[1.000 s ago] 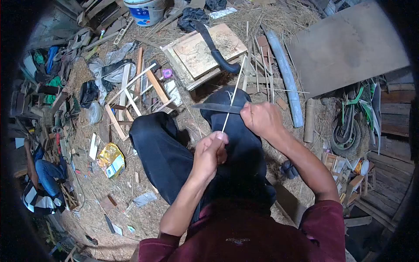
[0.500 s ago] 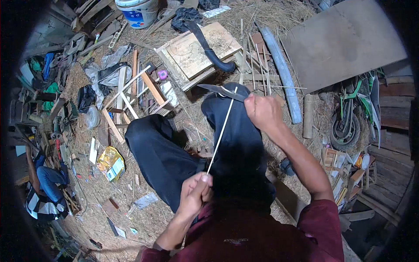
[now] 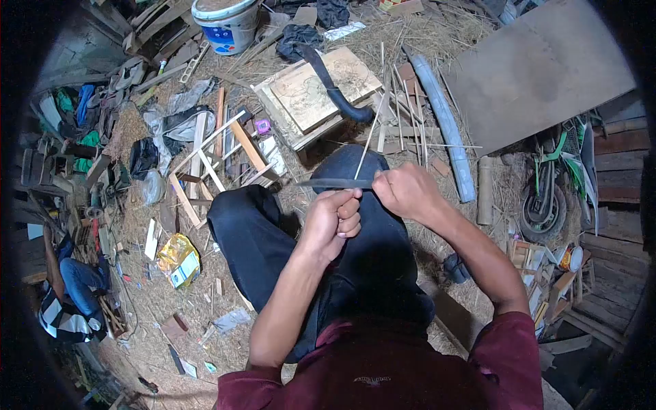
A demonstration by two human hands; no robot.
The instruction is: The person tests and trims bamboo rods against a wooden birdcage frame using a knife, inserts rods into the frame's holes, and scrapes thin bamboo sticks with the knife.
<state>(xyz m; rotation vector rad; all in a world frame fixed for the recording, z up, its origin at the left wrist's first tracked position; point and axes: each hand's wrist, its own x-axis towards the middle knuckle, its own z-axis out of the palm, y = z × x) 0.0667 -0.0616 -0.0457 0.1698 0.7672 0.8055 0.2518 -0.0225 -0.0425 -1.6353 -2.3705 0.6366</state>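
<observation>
My right hand [image 3: 404, 194] is closed around the handle of a knife [image 3: 331, 183], whose blade points left above my knee. Just below the blade, my left hand [image 3: 335, 222] is closed on a thin pale wooden stick [image 3: 367, 147]. From my fist the stick slants up and away, past the knee toward the low wooden bench. The blade crosses the stick close to my left thumb; whether its edge touches the wood I cannot tell. Most of the knife's handle is hidden in my fingers.
A low wooden bench [image 3: 301, 102] stands ahead with a dark curved sheath-like piece [image 3: 328, 82] on it. Left of it lies a wooden frame [image 3: 239, 147]. A bucket [image 3: 229, 27], a large board [image 3: 540, 68] and a motorbike [image 3: 547, 198] surround me. Another person [image 3: 78, 280] sits far left.
My left hand has moved up and forward, close to the blade. The knife has come lower, and the stick now reaches out beyond it, away from me.
</observation>
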